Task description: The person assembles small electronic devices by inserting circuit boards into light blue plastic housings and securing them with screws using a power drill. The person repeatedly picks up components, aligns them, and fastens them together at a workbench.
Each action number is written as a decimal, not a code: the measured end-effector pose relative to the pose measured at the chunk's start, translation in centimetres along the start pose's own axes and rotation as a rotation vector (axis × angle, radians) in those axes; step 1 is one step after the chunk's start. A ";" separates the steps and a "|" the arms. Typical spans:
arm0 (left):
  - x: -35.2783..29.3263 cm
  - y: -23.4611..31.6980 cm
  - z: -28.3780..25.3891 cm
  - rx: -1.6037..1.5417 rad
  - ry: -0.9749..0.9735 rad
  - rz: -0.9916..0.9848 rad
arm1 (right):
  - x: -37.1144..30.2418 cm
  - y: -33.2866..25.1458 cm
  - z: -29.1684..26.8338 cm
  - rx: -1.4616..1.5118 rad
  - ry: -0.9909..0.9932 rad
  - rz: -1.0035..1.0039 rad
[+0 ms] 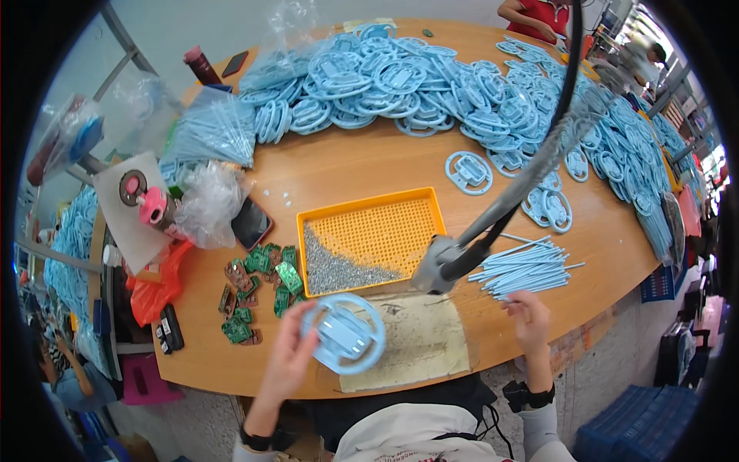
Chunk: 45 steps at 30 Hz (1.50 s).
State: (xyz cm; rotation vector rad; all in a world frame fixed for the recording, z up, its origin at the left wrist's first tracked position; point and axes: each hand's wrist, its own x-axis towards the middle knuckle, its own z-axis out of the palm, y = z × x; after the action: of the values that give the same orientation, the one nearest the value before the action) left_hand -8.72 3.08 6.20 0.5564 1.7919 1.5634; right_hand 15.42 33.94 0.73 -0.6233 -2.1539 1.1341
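My left hand [289,350] grips the left rim of a light blue plastic steering-wheel-shaped part [343,336], tilted above a worn paper sheet [419,331] at the table's near edge. My right hand [530,323] is closed in a pinch just below a pile of thin light blue sticks [527,268]; what its fingertips hold, if anything, is too small to make out. Between and beyond my hands stands a yellow tray [371,202] with small silver screws [339,266] heaped in its left corner. Green circuit boards [285,277] lie in a loose group left of the tray.
A grey tool on a cable [437,266] hangs over the tray's right corner. Many light blue wheel parts [385,73] are heaped along the back and right. At left lie a phone [252,223], plastic bags [212,204] and a pink cup [154,206]. A person in red [535,19] stands at the far side.
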 end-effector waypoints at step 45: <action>1.3 -5.9 -1.8 0.736 0.602 0.208 | -0.2 -4.8 10.0 -0.280 -0.756 -0.381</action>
State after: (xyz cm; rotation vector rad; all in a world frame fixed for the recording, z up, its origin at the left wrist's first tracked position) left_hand -10.26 1.70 0.24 0.6589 2.8864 1.2310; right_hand 7.89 25.81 0.31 0.1623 -2.9327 0.9447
